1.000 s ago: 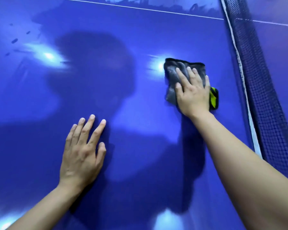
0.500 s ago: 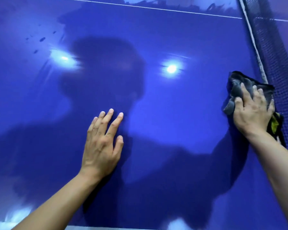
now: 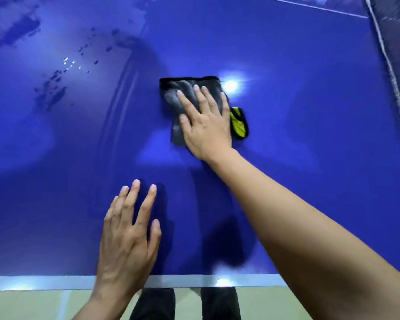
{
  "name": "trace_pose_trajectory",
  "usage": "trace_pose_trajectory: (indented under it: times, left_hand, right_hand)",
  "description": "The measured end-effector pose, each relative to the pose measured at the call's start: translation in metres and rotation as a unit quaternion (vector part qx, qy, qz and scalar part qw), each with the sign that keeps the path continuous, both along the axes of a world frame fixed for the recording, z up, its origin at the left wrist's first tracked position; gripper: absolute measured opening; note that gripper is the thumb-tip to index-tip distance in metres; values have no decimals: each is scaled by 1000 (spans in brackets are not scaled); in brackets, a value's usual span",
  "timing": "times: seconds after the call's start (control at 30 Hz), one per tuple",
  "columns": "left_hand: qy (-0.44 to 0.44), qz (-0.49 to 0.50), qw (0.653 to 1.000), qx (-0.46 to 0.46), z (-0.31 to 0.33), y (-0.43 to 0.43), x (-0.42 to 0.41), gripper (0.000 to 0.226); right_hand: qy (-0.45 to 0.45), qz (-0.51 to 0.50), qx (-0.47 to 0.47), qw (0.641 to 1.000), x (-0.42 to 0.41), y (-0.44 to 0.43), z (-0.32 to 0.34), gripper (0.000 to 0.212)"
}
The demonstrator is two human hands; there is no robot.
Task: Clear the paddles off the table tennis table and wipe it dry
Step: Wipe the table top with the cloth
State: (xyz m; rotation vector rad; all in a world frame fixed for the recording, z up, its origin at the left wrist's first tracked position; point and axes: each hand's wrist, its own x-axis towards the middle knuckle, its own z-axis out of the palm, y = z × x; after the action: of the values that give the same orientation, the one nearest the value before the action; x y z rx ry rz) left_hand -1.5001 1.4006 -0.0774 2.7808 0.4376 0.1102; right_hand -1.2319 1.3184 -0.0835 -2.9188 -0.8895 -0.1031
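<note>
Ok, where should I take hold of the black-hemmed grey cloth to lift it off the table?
Pinch its yellow-green corner, coming in from the side of the dark mesh net. That flap juts clear of the right hand, which presses the rest of the grey cloth flat on the blue table, leaving little else to catch.

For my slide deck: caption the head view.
Right hand presses a grey cloth on the blue table; left hand open near its edge.
</note>
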Motion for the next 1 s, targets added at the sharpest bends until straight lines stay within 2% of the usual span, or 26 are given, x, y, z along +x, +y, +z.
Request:
trace_pose_trajectory:
  times: [0.17, 0.27, 0.4, 0.6, 0.87, 1.0]
  left_hand:
    - [23, -15, 1000, -7, 7, 12, -16, 59]
    - [21, 22, 999, -9, 9, 0, -9, 56]
    - [7, 9, 1000, 8, 8, -33, -3, 58]
    - [-13, -65, 998, 22, -2, -122, 1, 59]
    - [-11, -34, 998, 54, -12, -154, 6, 60]
    - [-16, -29, 998, 62, -12, -159, 7, 60]
  right_hand:
    - [17, 73, 6, 997, -52, 76, 0, 56]
    - [28, 73, -1, 997, -52, 74, 0, 54]
    - [42, 64, 30, 997, -49, 40, 0, 53]
    - [39, -19, 40, 998, -10, -108, 2, 54]
    - [28, -225, 27, 974, 38, -372, 0, 56]
    - [36, -295, 44, 954, 34, -454, 1, 61]
